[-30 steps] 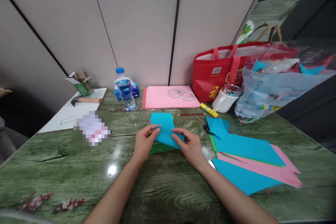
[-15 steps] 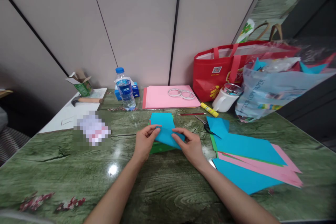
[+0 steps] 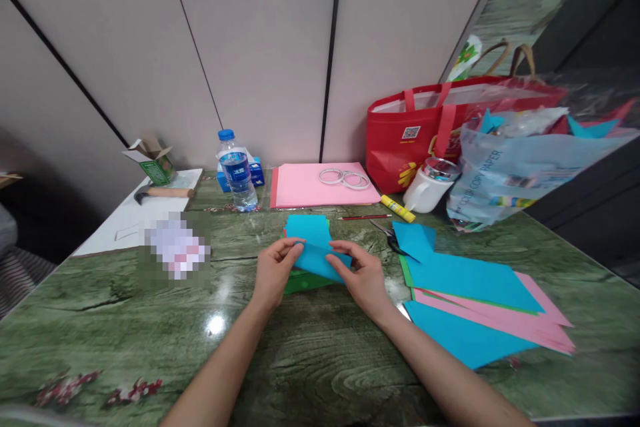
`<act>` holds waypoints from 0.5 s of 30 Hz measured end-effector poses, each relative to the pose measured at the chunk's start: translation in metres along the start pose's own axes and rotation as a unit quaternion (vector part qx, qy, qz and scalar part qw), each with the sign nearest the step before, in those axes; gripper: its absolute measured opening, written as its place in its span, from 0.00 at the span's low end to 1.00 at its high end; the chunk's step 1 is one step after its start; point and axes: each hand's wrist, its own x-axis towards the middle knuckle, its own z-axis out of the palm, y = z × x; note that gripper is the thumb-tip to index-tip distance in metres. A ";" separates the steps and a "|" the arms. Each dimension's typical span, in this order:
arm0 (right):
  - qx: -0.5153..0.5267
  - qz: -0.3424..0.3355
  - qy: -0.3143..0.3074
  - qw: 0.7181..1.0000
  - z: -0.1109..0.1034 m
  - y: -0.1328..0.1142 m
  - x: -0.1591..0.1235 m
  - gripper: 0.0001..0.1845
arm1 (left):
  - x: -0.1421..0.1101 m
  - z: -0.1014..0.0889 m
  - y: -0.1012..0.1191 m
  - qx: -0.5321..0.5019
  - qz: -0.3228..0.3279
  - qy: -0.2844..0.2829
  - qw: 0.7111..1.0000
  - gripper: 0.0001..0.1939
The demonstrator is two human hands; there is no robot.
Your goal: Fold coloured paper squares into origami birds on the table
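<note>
Between my hands is a sheet of blue paper (image 3: 320,261), raised a little above the stack. My left hand (image 3: 274,271) pinches its left end between thumb and fingers. At the right end my right hand (image 3: 363,276) grips it the same way, thumb on the near side. The sheet's upper edge looks bent over along its length. Beneath and behind it lies a stack of coloured paper, with blue paper (image 3: 306,227) on top and green paper (image 3: 305,282) showing at the near side.
To the right lie scissors (image 3: 395,240) and loose blue and pink sheets (image 3: 465,280). Behind are a pencil (image 3: 364,217), glue stick (image 3: 398,209), white mug (image 3: 431,185), pink paper (image 3: 300,187) and water bottle (image 3: 239,173). A hammer (image 3: 165,193) rests at left; a red bag (image 3: 395,127) stands behind.
The upper part of the blue sheet now tips over toward me, so a distinct edge shows between my hands. Both hands stay in nearly the same place; the view has shifted slightly.
</note>
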 end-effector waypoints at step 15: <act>0.033 0.040 0.023 0.998 0.000 0.003 0.003 0.14 | 0.004 -0.002 -0.005 -0.016 -0.009 0.009 1.000 0.17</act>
